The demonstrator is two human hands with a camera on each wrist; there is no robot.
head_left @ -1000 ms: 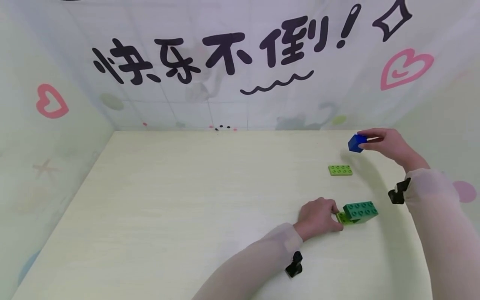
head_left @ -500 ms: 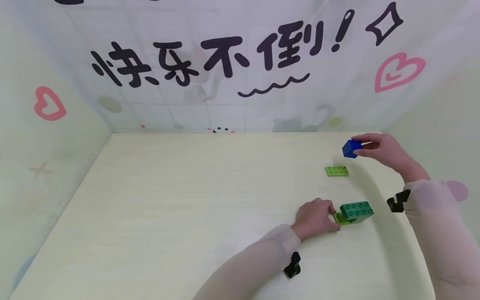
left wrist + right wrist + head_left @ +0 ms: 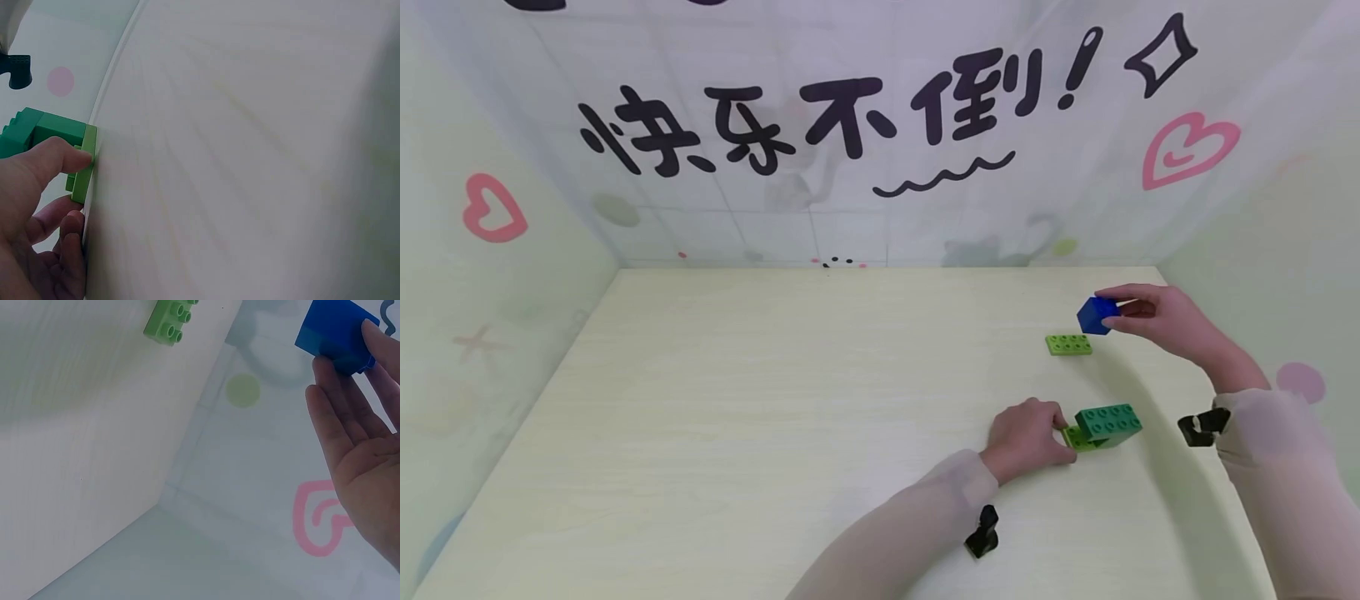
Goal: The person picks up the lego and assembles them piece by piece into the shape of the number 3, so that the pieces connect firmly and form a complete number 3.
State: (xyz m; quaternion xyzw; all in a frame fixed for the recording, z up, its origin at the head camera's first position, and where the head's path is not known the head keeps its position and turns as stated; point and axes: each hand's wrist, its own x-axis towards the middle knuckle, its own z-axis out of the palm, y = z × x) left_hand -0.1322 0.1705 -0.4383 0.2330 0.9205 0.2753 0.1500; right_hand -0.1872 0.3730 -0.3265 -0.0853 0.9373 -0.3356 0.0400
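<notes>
My left hand rests on the table at the right, thumb and finger pinching the end of a flat lime-green building brick. Dark green bricks sit on its other end, the studded top one overhanging. In the left wrist view my thumb presses the lime brick beside the dark green bricks. Farther back, my right hand pinches a blue brick above the table. The right wrist view shows thumb and fingertips on that blue brick, whose studs are mostly hidden.
Another flat lime-green brick with studs up lies on the table, just in front of and below the blue brick. The pale table meets a printed cloth wall at the back. Side walls rise close to the right arm.
My right hand has come lower in the head view and closer to the loose lime-green brick, still with the blue brick. My left hand keeps its hold. The head view has shifted slightly.
</notes>
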